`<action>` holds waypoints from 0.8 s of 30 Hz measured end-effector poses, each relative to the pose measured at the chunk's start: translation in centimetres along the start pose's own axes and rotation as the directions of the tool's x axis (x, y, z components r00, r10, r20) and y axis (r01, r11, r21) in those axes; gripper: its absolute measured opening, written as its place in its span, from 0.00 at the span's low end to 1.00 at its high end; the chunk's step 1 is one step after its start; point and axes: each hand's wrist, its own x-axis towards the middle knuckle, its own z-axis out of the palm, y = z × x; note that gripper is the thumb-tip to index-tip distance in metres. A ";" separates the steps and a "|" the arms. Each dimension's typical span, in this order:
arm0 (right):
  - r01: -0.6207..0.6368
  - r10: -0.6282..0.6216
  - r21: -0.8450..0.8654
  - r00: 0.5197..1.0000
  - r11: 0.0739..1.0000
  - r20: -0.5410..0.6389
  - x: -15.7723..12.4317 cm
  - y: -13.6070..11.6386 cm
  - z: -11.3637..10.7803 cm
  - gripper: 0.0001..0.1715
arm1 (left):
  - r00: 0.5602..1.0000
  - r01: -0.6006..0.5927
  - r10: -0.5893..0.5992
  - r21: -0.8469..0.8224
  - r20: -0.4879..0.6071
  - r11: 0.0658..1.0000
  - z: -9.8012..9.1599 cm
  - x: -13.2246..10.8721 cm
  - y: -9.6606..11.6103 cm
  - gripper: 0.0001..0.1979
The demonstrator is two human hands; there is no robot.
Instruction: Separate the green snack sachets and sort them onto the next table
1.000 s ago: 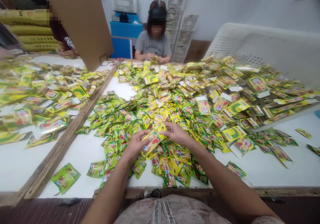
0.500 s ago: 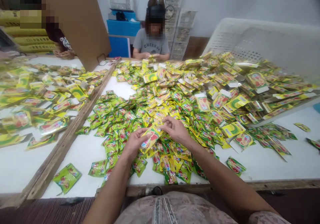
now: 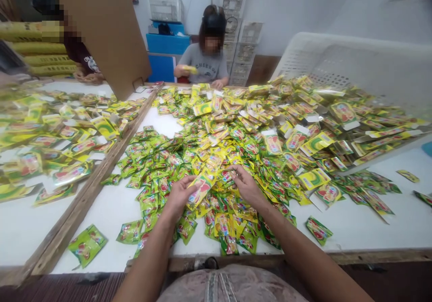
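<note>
My left hand (image 3: 180, 195) is closed on a small flat yellow carton (image 3: 202, 188) with a red fruit print, tilted over the heap. To the right of it, my right hand (image 3: 245, 185) has its fingers curled in a pinch, with a small green and red sachet (image 3: 226, 176) at the fingertips. The fingers partly cover where they meet the sachet. Beneath both hands spreads a large pile of green and yellow sachets (image 3: 162, 171).
Many yellow cartons (image 3: 313, 144) spill from a tipped white plastic basket (image 3: 354, 63) at right. A wooden strip (image 3: 101, 171) divides the white table, with more cartons (image 3: 70, 144) beyond. A co-worker (image 3: 205, 59) sits opposite, another person (image 3: 83, 61) behind a cardboard sheet (image 3: 104, 32).
My right hand has moved away from the carton, slightly down and right, and a sachet now shows at its fingertips. My left hand keeps the carton. The co-worker opposite has drawn their hands apart.
</note>
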 end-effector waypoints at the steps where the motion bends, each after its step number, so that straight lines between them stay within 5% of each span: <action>1: -0.011 0.013 0.068 1.000 0.998 -0.019 0.2 -0.2 0.1 0.15 | 1.000 -0.003 0.003 0.020 0.004 1.000 0.0 0.0 0.0 0.21; 6: -0.060 0.070 0.280 0.997 0.958 -0.027 0.9 -1.6 1.2 0.23 | 0.998 -0.046 0.042 0.078 0.051 0.996 0.3 -0.1 -0.2 0.23; 13: -0.026 0.023 0.148 0.999 0.989 0.022 2.0 -1.9 2.2 0.19 | 0.991 -0.084 0.078 0.054 0.107 0.995 0.3 -0.4 0.0 0.20; 19: -0.139 0.101 0.255 0.983 0.957 0.154 2.3 -2.6 1.0 0.22 | 0.991 -0.069 0.060 0.075 0.118 0.995 0.2 -0.5 0.0 0.21; 24: -0.106 0.089 0.268 0.993 0.958 0.077 2.5 -4.0 0.8 0.22 | 0.991 -0.062 0.055 0.049 0.125 0.997 0.2 -0.3 0.0 0.19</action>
